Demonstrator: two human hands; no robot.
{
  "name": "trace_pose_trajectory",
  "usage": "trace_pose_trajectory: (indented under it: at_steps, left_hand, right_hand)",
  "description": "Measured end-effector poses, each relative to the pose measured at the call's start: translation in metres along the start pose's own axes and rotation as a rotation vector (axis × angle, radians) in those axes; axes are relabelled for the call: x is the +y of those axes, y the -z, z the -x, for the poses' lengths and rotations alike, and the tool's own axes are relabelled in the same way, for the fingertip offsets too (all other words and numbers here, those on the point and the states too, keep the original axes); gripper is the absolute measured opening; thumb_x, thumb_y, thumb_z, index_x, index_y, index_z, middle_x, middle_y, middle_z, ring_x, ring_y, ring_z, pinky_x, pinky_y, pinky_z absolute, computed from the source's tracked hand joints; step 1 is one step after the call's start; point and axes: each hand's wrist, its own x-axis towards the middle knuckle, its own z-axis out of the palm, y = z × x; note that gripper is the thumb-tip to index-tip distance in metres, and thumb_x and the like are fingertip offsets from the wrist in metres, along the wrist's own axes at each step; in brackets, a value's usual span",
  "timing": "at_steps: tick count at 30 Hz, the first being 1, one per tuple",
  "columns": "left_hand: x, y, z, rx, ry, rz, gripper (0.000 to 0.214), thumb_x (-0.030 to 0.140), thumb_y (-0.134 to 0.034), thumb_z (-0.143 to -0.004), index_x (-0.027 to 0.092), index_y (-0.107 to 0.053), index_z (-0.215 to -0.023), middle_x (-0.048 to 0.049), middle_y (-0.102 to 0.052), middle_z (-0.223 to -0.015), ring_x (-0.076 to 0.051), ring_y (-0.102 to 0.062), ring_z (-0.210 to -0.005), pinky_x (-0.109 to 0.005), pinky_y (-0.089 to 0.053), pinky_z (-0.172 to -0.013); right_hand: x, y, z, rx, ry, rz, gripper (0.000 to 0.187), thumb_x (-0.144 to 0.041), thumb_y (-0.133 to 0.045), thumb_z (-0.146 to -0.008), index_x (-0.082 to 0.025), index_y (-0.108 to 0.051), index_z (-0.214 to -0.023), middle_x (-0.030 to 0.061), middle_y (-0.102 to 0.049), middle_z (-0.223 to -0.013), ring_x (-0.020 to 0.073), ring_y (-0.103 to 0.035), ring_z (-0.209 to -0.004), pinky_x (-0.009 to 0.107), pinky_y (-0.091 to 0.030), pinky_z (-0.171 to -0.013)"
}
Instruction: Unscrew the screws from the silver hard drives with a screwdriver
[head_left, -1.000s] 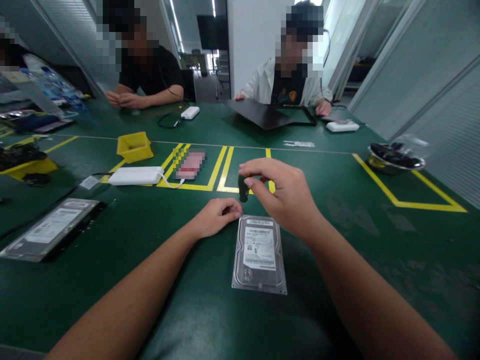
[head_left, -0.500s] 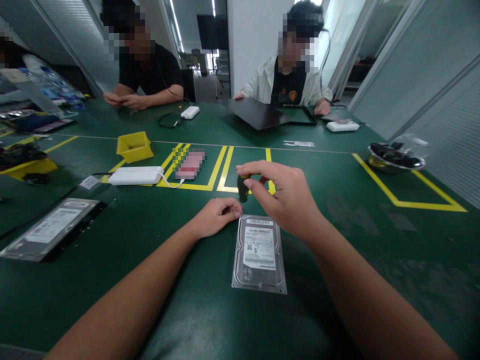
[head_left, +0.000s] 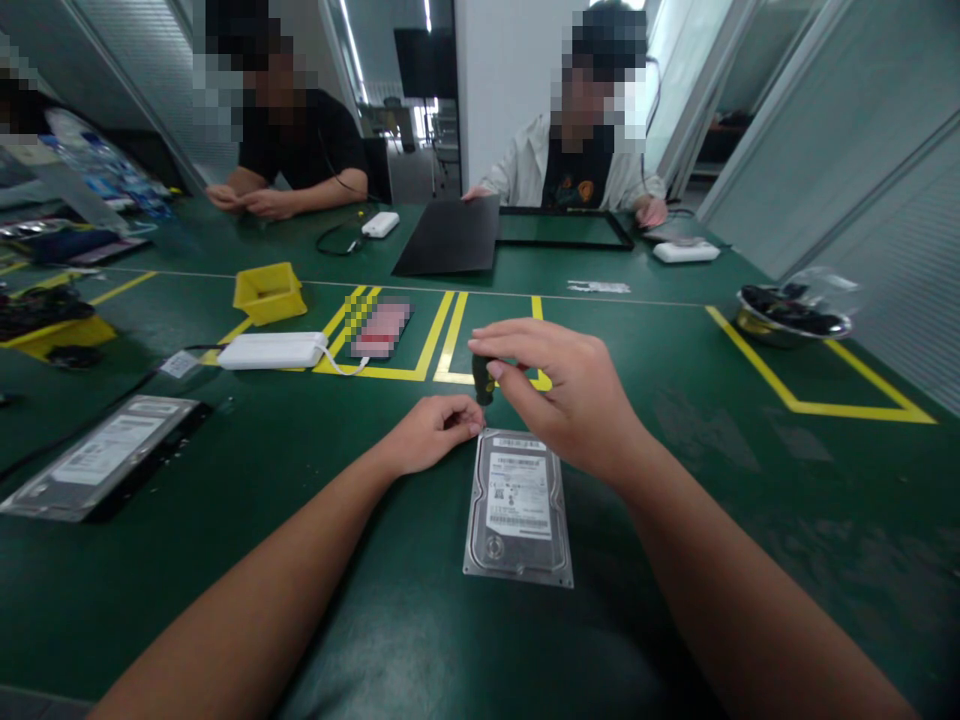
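Observation:
A hard drive lies label up on the green table, its long side pointing toward me. My right hand grips the dark handle of a small screwdriver, held upright over the drive's far left corner. The screwdriver's tip comes down at that corner, beside the fingertips of my left hand. Those left fingers are curled and pressed together at the drive's edge; whether they pinch the shaft or the corner is hidden. A second hard drive lies to the left, tilted on a dark piece.
A white power bank is cabled to a phone beyond my left hand. Behind it stands a yellow bin. A metal bowl of dark parts is at right. Across the table, two people sit; one holds a black panel.
The screwdriver's handle and my right fingers have shifted very slightly left. My left hand and the drive stay put. The person opposite has swung the black panel leftward, off the frame.

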Motion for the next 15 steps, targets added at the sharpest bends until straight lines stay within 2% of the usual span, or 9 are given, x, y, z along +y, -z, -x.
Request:
trace_pose_trajectory:
  at_steps: [5, 11, 15]
  left_hand:
    - [-0.0011, 0.0001, -0.0005, -0.009, 0.001, 0.0, 0.014, 0.026, -0.057, -0.089, 0.015, -0.066, -0.092, -0.0009, -0.065, -0.082, -0.016, -0.057, -0.075, -0.027, -0.044, -0.073]
    - [0.0004, 0.0004, -0.001, -0.002, -0.005, -0.017, 0.015, 0.027, -0.057, -0.089, 0.015, -0.066, -0.09, -0.0004, -0.064, -0.08, -0.016, -0.057, -0.075, -0.027, -0.043, -0.071]
    - [0.0026, 0.001, -0.0011, -0.005, 0.008, -0.026, 0.017, 0.029, -0.059, -0.088, 0.016, -0.068, -0.093, -0.0024, -0.067, -0.084, -0.019, -0.059, -0.079, -0.029, -0.045, -0.075]
  right_hand:
    - [0.0003, -0.0013, -0.0005, 0.002, 0.028, 0.011, 0.024, -0.009, -0.053, -0.09, -0.01, -0.072, -0.104, 0.0097, -0.073, -0.109, 0.015, -0.066, -0.106, 0.028, -0.05, -0.095]
    - [-0.0015, -0.0014, 0.0007, -0.011, -0.011, 0.047, 0.025, -0.014, -0.051, -0.092, -0.016, -0.072, -0.106, 0.0072, -0.07, -0.109, 0.0161, -0.065, -0.102, 0.032, -0.051, -0.09]
    - [-0.0026, -0.0014, 0.0019, -0.003, -0.009, 0.057, 0.026, -0.015, -0.051, -0.092, -0.014, -0.072, -0.108, 0.0085, -0.068, -0.105, 0.0169, -0.063, -0.098, 0.033, -0.051, -0.086]
